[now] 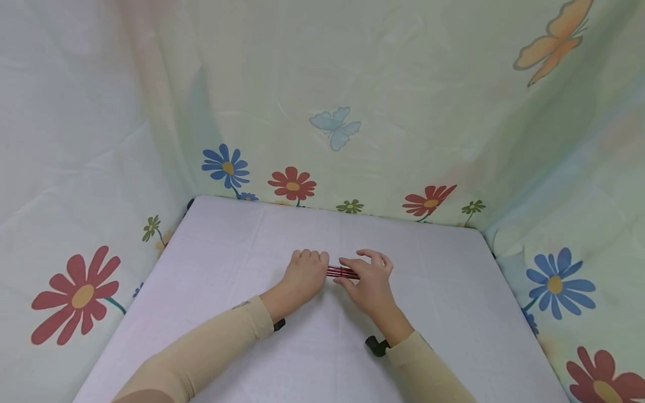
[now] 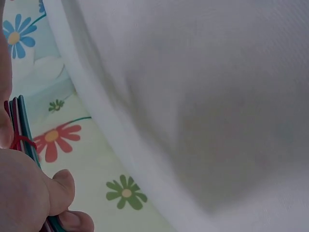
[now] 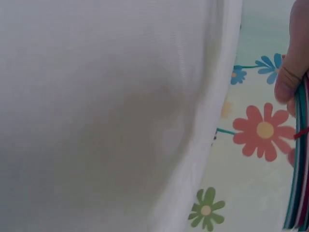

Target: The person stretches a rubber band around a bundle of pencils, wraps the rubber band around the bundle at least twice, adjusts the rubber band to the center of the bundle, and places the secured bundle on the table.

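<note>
A bundle of thin, glossy sticks (image 1: 344, 272) is held between both hands over the white-covered table. In the wrist views the sticks (image 2: 24, 121) are teal, dark and red, and a thin red band (image 2: 24, 141) is wound round them. My left hand (image 1: 306, 272) grips one end in a fist, hiding that part. My right hand (image 1: 372, 281) pinches the other end between thumb and fingers, with some fingers raised off it. The right wrist view shows the bundle (image 3: 300, 179) cut off by the frame's right edge.
The white table (image 1: 242, 235) spreads under both arms. Cloth walls (image 1: 262, 84) printed with flowers and butterflies stand behind it and at both sides. A small black device (image 1: 376, 346) sits at the right wrist, and part of another (image 1: 279, 324) at the left.
</note>
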A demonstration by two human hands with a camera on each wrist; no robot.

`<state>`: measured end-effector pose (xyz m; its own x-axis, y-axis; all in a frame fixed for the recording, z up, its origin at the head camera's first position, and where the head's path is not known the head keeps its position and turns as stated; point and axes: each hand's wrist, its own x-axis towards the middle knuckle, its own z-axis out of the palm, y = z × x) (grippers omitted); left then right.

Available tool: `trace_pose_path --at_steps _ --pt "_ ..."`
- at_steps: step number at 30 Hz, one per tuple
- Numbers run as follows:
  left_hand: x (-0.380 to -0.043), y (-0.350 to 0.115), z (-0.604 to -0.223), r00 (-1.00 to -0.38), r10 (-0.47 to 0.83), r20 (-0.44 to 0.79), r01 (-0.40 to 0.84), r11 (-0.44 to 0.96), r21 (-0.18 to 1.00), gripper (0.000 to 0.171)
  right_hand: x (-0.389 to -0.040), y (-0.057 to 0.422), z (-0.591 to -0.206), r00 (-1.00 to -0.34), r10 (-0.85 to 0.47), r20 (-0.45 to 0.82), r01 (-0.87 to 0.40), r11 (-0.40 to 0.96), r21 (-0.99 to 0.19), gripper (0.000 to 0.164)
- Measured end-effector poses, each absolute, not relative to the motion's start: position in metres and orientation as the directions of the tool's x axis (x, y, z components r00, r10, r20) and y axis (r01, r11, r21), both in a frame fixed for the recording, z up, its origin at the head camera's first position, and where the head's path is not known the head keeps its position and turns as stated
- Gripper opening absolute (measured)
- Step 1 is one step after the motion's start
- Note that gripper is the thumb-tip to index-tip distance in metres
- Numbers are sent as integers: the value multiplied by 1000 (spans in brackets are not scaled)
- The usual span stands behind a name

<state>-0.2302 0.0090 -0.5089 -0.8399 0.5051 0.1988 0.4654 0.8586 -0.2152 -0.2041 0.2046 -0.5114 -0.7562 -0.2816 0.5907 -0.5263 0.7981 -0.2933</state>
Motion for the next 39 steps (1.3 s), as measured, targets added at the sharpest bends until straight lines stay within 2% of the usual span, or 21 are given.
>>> trace_pose_path --at_steps 3,7,15,22,31,35,39 --pt "-233 5 -508 -849 494 188 459 865 -205 18 -207 211 -517 -707 -247 663 -575 746 -336 42" --pt "-234 3 -505 -847 492 202 456 867 -201 18 -210 215 -521 -644 -289 709 -649 697 -304 35" --pt "-231 9 -500 -842 505 192 469 860 -203 17 -210 207 -518 -631 -318 707 -648 717 -256 32" --pt "-228 12 -498 -850 495 180 462 865 -196 16 -210 194 -517 -595 -350 723 -622 771 -138 28" --pt "-227 13 -507 -842 504 191 461 858 -228 24 -208 187 -525 -611 -356 707 -595 796 -113 35" --pt "-229 13 -510 -836 513 195 469 852 -232 25 -204 189 -522 -675 -332 659 -559 813 -162 50" --pt "-231 12 -511 -837 512 192 468 853 -233 17 -200 196 -515 -746 -312 588 -510 836 -202 60"
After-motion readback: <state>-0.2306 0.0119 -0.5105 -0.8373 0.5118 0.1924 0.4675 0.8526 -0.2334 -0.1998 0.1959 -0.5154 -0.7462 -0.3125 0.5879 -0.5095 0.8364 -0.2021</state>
